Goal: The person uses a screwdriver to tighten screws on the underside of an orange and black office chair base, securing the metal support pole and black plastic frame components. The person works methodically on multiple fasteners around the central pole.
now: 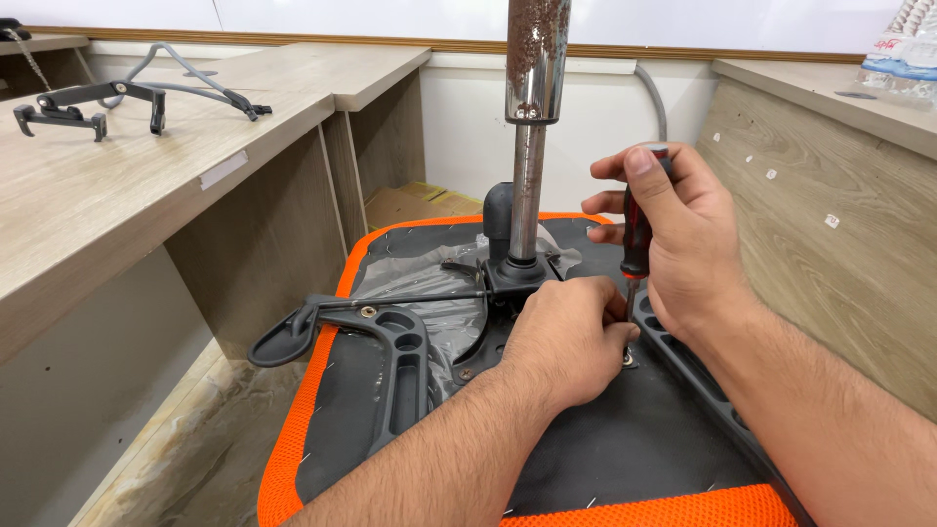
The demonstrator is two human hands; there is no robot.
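Up past my right hand [683,234], well above and to its right, a pack of clear plastic water bottles [903,54] sits on the desk in the top corner; each bottle carries a blue and white label band, partly cut by the frame edge. Far off to the left of my left hand [571,342], a small white rectangular label [224,169] is stuck on the front edge of the wooden desktop. Beyond the grip, low under the desk, flattened tan cardboard [405,203] lies on the floor.
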